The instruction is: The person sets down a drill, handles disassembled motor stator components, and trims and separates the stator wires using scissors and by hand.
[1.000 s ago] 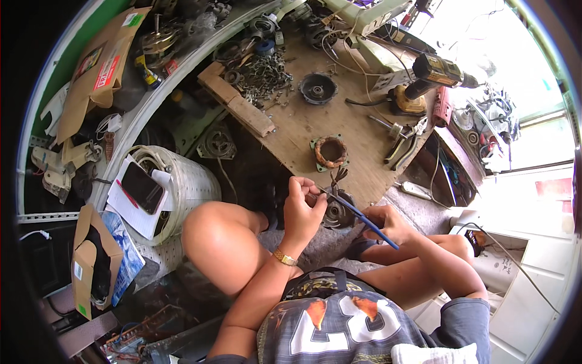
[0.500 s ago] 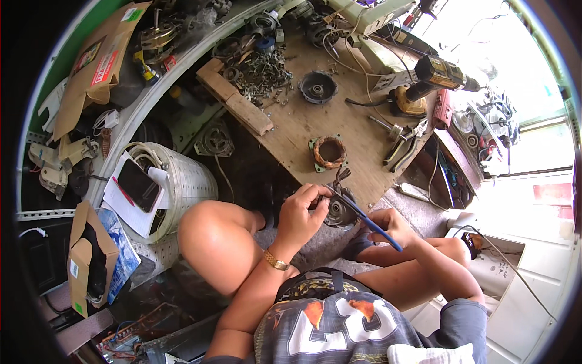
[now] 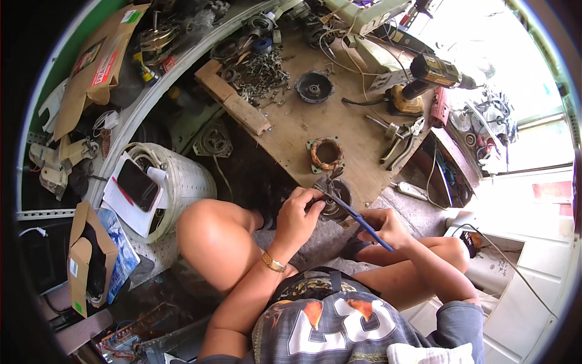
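Note:
My right hand (image 3: 386,227) is closed around a long blue-handled tool (image 3: 359,217); it looks like pliers, held slanting with its dark head up and to the left. Close to that head, my left hand (image 3: 297,215) has thumb and fingertips pinched together, and what they grip is too small to make out. A round dark metal motor part (image 3: 342,190) lies just under and beyond the tool, partly covered by it and my fingers. Beyond it, a motor stator with copper winding (image 3: 327,155) sits on the wooden board (image 3: 285,142).
A round dark end cover (image 3: 314,87), a heap of screws (image 3: 265,76) and wooden strips (image 3: 233,103) lie on the board. At its right are a cordless drill (image 3: 433,71) and pliers (image 3: 405,142). A white drum (image 3: 194,179) with a phone (image 3: 138,185) stands left.
Both hands and the blue-handled tool have shifted slightly left. The tool's dark head now sits over the left side of the round motor part. The view has moved a little.

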A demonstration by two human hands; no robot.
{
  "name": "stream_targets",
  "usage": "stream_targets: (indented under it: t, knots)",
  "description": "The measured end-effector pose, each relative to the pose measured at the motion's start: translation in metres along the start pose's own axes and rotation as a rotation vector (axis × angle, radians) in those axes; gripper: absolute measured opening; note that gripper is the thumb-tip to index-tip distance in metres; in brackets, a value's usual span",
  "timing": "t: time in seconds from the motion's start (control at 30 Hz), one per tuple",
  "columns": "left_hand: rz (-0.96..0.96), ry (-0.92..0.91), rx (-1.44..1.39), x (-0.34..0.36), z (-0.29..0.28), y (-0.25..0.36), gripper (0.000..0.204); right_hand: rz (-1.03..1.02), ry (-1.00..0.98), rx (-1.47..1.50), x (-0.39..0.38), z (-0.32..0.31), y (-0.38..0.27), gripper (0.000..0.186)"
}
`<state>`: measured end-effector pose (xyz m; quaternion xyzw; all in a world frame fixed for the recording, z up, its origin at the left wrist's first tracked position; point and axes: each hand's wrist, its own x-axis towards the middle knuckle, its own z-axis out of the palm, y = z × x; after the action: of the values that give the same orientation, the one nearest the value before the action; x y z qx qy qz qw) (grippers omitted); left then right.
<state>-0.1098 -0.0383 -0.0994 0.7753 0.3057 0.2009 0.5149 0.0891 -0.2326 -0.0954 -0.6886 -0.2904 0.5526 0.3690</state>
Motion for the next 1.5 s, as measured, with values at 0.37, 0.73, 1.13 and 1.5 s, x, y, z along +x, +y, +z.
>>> stream_targets:
  t: [0.37,0.73,1.13,1.5]
  knots:
    - [-0.024,-0.034,0.055,-0.005,0.011,-0.012,0.021,-0.331,0.092,-0.515,0.018,-0.012,-0.027,0.068]
    - [0.032,-0.027,0.074,-0.004,0.007,-0.006,0.013,-0.417,0.048,-0.507,0.021,-0.016,-0.021,0.049]
    - [-0.117,-0.206,-0.179,-0.008,-0.007,-0.013,0.012,-0.724,0.093,-0.736,-0.007,-0.060,-0.044,0.047]
    - [0.021,-0.176,-0.325,-0.035,-0.008,-0.005,0.046,-0.389,0.572,-0.689,0.038,-0.068,-0.053,0.057]
